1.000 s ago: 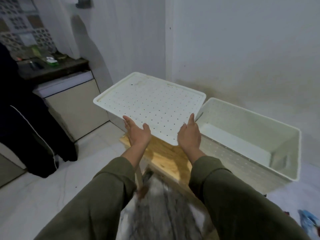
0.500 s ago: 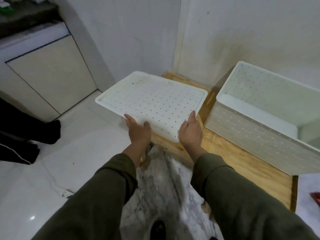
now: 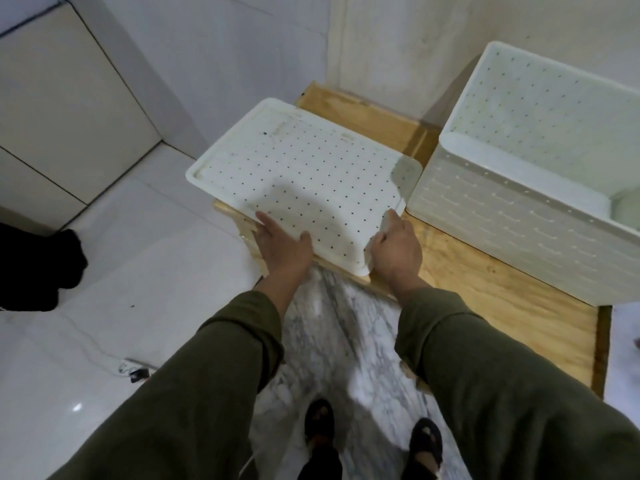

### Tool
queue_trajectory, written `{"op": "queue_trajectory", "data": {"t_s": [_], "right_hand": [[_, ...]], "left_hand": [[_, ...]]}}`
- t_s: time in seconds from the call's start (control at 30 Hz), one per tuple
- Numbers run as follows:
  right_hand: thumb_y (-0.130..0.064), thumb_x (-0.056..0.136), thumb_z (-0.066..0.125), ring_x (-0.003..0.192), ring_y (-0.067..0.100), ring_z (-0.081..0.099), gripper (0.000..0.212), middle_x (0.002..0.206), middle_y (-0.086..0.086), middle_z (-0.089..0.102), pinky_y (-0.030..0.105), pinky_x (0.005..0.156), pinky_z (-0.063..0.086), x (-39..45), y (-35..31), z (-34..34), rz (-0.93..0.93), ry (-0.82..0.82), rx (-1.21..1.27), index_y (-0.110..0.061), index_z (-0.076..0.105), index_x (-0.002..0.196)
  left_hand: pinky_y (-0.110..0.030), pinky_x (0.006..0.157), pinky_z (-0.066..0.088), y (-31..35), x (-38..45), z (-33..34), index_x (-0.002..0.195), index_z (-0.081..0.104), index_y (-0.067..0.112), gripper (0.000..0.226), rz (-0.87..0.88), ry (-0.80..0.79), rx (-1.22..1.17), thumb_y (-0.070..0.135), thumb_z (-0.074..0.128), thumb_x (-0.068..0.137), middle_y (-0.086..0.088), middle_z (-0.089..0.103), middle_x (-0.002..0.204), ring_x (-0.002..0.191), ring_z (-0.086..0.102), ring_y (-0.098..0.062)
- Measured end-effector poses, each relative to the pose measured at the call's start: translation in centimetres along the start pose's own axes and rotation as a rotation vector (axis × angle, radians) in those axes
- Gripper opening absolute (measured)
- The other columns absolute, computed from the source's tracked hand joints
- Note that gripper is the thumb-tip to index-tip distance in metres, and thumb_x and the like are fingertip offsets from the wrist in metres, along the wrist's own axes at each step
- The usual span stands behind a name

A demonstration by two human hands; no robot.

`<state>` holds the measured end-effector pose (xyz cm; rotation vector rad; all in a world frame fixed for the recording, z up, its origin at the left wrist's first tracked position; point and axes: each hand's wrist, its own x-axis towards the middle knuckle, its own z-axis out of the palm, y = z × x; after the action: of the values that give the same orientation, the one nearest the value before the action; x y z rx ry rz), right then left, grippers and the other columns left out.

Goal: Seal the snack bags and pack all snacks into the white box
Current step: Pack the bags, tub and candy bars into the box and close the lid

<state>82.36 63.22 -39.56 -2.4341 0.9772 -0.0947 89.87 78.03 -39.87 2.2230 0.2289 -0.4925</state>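
A flat white perforated lid (image 3: 304,178) lies over the left end of a wooden table (image 3: 485,289), overhanging its left edge. My left hand (image 3: 284,247) grips the lid's near edge, thumb on top. My right hand (image 3: 394,247) grips the lid's near right corner. The open white box (image 3: 512,209), with dotted walls, stands on the table just right of the lid; its inside looks bare where visible. No snack bags are in view.
The table sits in a corner between two pale walls (image 3: 398,46). White tiled floor (image 3: 86,323) and a cable with a plug (image 3: 135,370) lie to the left. A dark garment (image 3: 38,268) is at the left edge. My sandalled feet (image 3: 370,434) stand on marble floor.
I have lowered the lid from mid-air down onto the left end of the wooden table beside the box. My view has tipped downward, and both hands keep their hold.
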Motion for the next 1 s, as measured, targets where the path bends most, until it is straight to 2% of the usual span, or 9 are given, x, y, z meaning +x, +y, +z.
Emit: {"op": "queue_trajectory", "data": {"t_s": [0.13,0.33,0.43,0.53,0.63,0.7,0.77,0.9,1.0], "right_hand": [[-0.021,0.094,0.043,0.117,0.034,0.046,0.050,0.134,0.016,0.039,0.040,0.083,0.045,-0.1,-0.1,-1.6,0.021,0.010,-0.003,-0.019,0.030,0.143],[-0.033,0.095,0.043,0.120,0.030,0.043,0.056,0.134,0.013,0.037,0.037,0.091,0.043,-0.8,-0.4,-5.4,-0.034,0.015,0.087,-0.022,0.025,0.147],[-0.032,0.095,0.045,0.121,0.029,0.044,0.053,0.135,0.012,0.038,0.034,0.093,0.041,-2.1,-1.2,-8.6,-0.120,0.033,0.133,-0.019,0.032,0.144],[-0.028,0.092,0.049,0.117,0.029,0.048,0.049,0.132,0.011,0.042,0.036,0.094,0.042,-3.5,-2.2,-13.3,-0.253,0.069,0.074,-0.016,0.041,0.139],[-0.026,0.089,0.052,0.115,0.026,0.049,0.046,0.129,0.008,0.045,0.035,0.093,0.043,-4.5,-2.3,-18.9,-0.337,0.129,0.003,-0.017,0.048,0.134],[-0.027,0.088,0.054,0.116,0.025,0.049,0.046,0.130,0.007,0.044,0.036,0.094,0.044,-5.1,-1.2,-22.5,-0.335,0.168,-0.021,-0.018,0.049,0.133],[-0.030,0.088,0.055,0.121,0.024,0.046,0.049,0.134,0.006,0.041,0.038,0.098,0.042,-5.6,0.7,-25.9,-0.318,0.198,-0.081,-0.021,0.046,0.135],[-0.042,0.087,0.053,0.138,0.020,0.028,0.057,0.148,0.003,0.031,0.040,0.109,0.027,-7.0,6.7,-32.6,-0.206,0.227,-0.236,-0.029,0.038,0.141],[-0.045,0.087,0.053,0.141,0.020,0.023,0.058,0.150,0.002,0.028,0.042,0.111,0.023,-8.7,12.7,-37.4,-0.116,0.249,-0.274,-0.031,0.036,0.141]], "left_hand": [[-0.045,0.118,0.019,0.9,-0.6,-0.3,0.151,-0.009,0.018,0.084,-0.054,-0.012,0.132,0.038,0.050,0.094,-0.020,-0.020,0.156,0.147,-0.005,-0.035],[-0.046,0.120,0.013,3.6,-3.3,-1.3,0.151,-0.005,0.020,0.077,0.093,-0.002,0.221,0.041,0.043,0.096,-0.012,-0.021,0.157,0.147,-0.010,-0.029],[-0.046,0.118,0.015,7.0,-5.5,-2.6,0.151,0.000,0.015,0.075,0.209,0.030,0.204,0.036,0.046,0.096,-0.015,-0.016,0.158,0.147,-0.009,-0.030],[-0.047,0.119,0.012,11.1,-8.1,-4.1,0.151,0.001,0.015,0.072,0.303,0.024,0.165,0.033,0.046,0.097,-0.014,-0.013,0.158,0.147,-0.009,-0.030],[-0.043,0.115,0.020,15.8,-11.1,-4.9,0.150,0.015,0.013,0.065,0.454,-0.016,0.129,0.029,0.048,0.096,-0.012,0.012,0.158,0.146,0.013,-0.028],[-0.041,0.110,0.030,18.8,-13.6,-4.6,0.146,0.027,0.013,0.059,0.581,-0.042,0.122,0.025,0.051,0.093,-0.011,0.030,0.151,0.139,0.030,-0.028],[-0.041,0.107,0.034,21.4,-16.2,-3.5,0.143,0.032,0.014,0.058,0.693,-0.070,0.151,0.025,0.055,0.091,-0.012,0.036,0.146,0.134,0.036,-0.029],[-0.045,0.112,0.029,25.4,-21.6,0.8,0.146,0.026,0.017,0.067,0.880,-0.128,0.302,0.033,0.057,0.089,-0.007,0.029,0.152,0.142,0.021,-0.025],[-0.048,0.113,0.026,28.1,-26.2,5.1,0.147,0.024,0.019,0.069,0.940,-0.175,0.348,0.035,0.058,0.088,-0.006,0.023,0.155,0.146,0.012,-0.025]]}}
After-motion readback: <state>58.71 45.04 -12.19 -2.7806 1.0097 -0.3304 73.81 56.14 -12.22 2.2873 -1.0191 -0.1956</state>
